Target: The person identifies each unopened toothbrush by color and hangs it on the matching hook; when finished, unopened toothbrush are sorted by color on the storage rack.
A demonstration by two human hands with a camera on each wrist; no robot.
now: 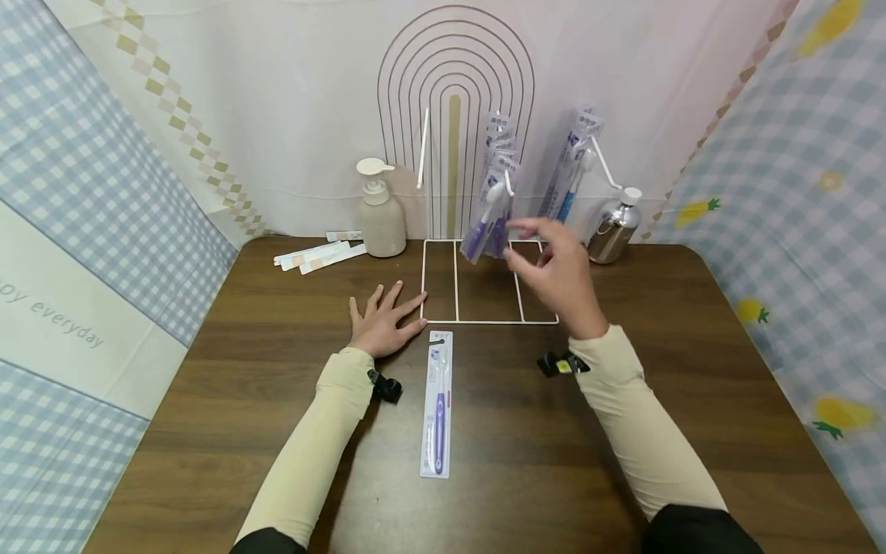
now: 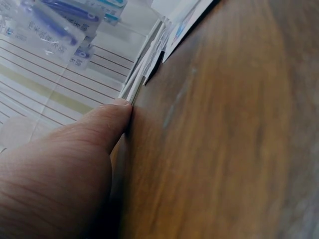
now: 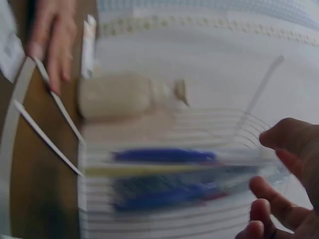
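My left hand [image 1: 384, 322] lies with fingers spread on the table, its thumb and a fingertip at the corner of a white wire rack base [image 1: 488, 322]. In the left wrist view, the thumb [image 2: 102, 124] presses the wire. My right hand [image 1: 559, 273] is beside purple packaged toothbrushes [image 1: 484, 223] hanging from a rack hook [image 1: 508, 182]. Its thumb and fingers are parted, with a gap between them in the right wrist view. Another packaged toothbrush [image 1: 438, 404], purple-handled, lies flat on the table in front of the rack.
Blue packaged toothbrushes [image 1: 569, 173] hang on the right hook; the left hook [image 1: 423, 150] is bare. A beige pump bottle [image 1: 383, 219] and flat paper sachets [image 1: 321, 255] stand or lie at the back left. A silver bottle [image 1: 613, 231] with a white cap is at the back right.
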